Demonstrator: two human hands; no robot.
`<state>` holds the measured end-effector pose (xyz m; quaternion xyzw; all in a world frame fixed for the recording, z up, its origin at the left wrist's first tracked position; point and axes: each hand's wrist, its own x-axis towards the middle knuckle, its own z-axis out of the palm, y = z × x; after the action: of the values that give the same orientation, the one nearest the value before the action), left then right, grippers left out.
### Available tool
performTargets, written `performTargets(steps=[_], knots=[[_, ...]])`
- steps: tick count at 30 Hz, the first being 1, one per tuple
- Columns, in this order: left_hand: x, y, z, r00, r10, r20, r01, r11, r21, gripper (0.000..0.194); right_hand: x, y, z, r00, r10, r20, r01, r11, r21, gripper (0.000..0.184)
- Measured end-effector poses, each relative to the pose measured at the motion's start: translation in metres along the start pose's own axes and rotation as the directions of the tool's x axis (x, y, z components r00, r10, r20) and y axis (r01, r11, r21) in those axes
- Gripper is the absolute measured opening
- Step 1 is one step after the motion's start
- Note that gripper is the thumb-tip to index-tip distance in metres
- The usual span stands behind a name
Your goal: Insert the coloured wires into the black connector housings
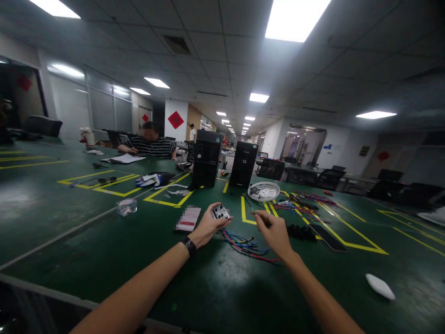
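Observation:
My left hand [208,227], with a dark watch on its wrist, is closed around a small silver block [220,212] with several dark square openings in its upper face. A bundle of blue, red and black wires [245,243] trails from below that hand across the table; whether it joins the block is hidden. Held between the fingertips of my right hand [274,232] is a thin green rod-like piece [251,208], slanting up to the left with a dark far end. It is too slim to tell if it is a wire or a tool. The two hands are apart.
Two black computer towers [207,160] stand ahead on the green table. A white basket [263,198], loose wires [309,206], a black phone [327,238], a clear box [127,207] and a white mouse [380,286] lie around. Across the table sits a person [153,146].

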<state>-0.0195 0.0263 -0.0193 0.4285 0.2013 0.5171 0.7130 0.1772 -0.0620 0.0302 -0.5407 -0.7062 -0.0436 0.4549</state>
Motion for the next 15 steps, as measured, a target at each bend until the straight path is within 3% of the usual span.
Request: performTargets(steps=[5,10,15], knots=[[-0.006,0.001,0.006,0.998,0.056,0.036,-0.055,0.998,-0.014,0.075,-0.005,-0.015,0.020,0.988,-0.097,0.123,0.109,0.990,-0.094,0.030],[-0.009,-0.003,0.003,0.994,0.092,0.055,-0.093,0.995,0.032,0.090,-0.020,-0.023,0.045,0.986,-0.122,0.115,0.128,0.991,-0.047,0.028],[-0.010,-0.003,0.005,0.998,0.067,0.002,-0.067,0.997,0.023,0.087,-0.033,-0.024,0.052,0.983,-0.124,0.133,0.128,0.991,-0.027,0.028]])
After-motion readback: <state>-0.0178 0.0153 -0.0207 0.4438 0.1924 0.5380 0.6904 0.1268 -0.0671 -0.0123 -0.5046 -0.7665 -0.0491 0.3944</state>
